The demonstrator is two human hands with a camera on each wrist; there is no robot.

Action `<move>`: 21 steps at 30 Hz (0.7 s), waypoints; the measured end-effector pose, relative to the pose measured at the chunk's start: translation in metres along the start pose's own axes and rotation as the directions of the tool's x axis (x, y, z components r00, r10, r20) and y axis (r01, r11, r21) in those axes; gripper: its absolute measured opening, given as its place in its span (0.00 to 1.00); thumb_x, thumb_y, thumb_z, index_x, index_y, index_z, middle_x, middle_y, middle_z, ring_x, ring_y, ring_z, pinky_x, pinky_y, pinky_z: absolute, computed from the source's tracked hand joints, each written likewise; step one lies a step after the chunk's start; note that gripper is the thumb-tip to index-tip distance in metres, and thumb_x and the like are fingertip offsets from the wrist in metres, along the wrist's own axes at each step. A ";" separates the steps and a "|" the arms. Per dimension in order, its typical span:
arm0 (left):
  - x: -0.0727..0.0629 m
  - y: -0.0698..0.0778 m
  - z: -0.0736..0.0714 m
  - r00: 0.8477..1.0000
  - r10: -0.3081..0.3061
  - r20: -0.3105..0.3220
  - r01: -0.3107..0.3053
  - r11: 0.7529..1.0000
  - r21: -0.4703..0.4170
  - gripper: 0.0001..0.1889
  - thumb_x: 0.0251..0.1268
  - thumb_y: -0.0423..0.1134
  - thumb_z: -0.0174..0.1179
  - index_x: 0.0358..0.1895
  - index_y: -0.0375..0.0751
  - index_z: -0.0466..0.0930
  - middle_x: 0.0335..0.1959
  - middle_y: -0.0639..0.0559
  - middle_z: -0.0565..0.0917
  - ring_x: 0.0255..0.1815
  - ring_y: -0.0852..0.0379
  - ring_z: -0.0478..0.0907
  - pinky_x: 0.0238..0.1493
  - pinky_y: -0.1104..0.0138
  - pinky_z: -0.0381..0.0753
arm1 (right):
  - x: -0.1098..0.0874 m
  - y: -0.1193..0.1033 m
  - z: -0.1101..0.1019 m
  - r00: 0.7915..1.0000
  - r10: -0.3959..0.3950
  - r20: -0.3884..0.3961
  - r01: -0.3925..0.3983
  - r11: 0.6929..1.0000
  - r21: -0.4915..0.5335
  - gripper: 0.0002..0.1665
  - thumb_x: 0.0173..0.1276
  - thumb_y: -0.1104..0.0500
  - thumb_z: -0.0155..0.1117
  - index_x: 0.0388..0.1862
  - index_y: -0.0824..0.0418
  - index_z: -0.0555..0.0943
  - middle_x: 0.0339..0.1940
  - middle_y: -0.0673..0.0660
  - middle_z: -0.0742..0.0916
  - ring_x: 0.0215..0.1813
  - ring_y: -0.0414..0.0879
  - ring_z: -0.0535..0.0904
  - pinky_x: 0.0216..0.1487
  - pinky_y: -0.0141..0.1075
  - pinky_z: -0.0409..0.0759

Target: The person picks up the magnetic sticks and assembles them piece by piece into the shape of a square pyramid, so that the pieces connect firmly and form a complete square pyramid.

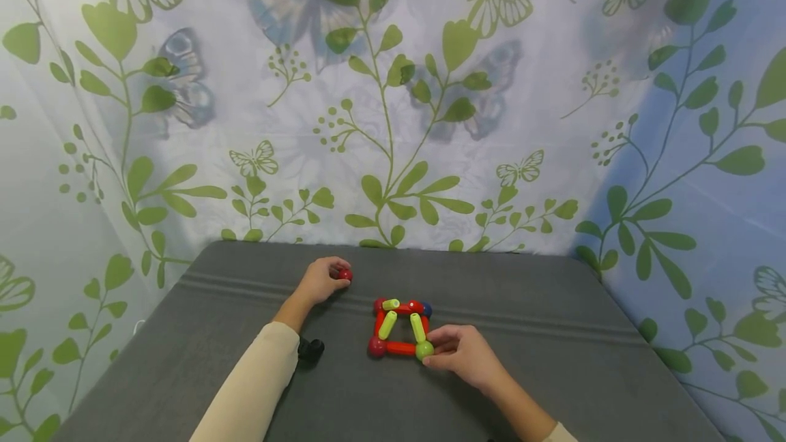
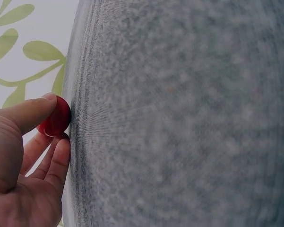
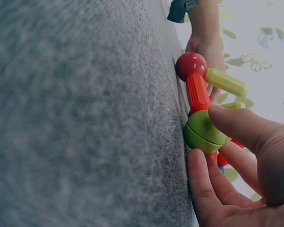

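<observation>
My left hand (image 1: 321,281) pinches a loose red ball (image 2: 56,116) between thumb and fingers, close over the grey surface. To its right lies a four-sided frame of magnetic balls and sticks. Red sticks (image 1: 402,348) form its sides, with two dark red balls (image 1: 377,346) on the left, a blue ball (image 1: 426,309) at the far right and a green ball (image 3: 204,132) at the near right. Yellow-green sticks (image 3: 226,82) rise from several corners. With thumb and fingers, my right hand (image 1: 464,355) grips the green ball.
Grey fabric covers the flat surface (image 1: 344,401) under the hands. Behind it hangs a white curtain (image 1: 393,121) printed with green leaves and butterflies. A black device (image 1: 311,351) is strapped at the left wrist.
</observation>
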State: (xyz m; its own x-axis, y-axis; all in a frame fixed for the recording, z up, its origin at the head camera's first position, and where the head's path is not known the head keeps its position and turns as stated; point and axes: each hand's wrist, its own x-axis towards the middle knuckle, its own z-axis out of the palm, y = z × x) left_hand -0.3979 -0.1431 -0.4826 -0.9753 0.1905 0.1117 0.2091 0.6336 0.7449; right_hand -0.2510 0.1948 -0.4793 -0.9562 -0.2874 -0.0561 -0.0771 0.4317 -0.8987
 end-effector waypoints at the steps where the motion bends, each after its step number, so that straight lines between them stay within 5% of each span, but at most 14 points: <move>1: 0.000 0.000 0.000 1.000 0.004 0.001 -0.004 1.000 0.005 0.16 0.64 0.35 0.71 0.55 0.41 0.84 0.52 0.43 0.86 0.52 0.45 0.83 0.52 0.51 0.83 | 0.000 0.000 0.000 1.000 -0.001 -0.001 0.001 1.000 -0.006 0.23 0.56 0.59 0.82 0.50 0.65 0.87 0.45 0.58 0.91 0.42 0.45 0.85 0.40 0.34 0.85; 21: -0.016 0.007 0.005 0.998 0.050 0.039 -0.049 0.998 -0.034 0.16 0.61 0.37 0.74 0.52 0.45 0.85 0.49 0.47 0.87 0.48 0.50 0.85 0.47 0.57 0.85 | 0.004 0.004 -0.002 1.000 -0.004 0.008 0.005 0.999 -0.040 0.22 0.56 0.55 0.82 0.48 0.61 0.88 0.43 0.54 0.91 0.42 0.44 0.86 0.40 0.33 0.84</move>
State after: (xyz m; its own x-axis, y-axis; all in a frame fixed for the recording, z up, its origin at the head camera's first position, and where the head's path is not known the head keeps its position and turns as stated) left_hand -0.3807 -0.1379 -0.4819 -0.9601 0.2512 0.1227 0.2536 0.5979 0.7604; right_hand -0.2559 0.1970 -0.4827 -0.9536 -0.2959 -0.0556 -0.0927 0.4643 -0.8808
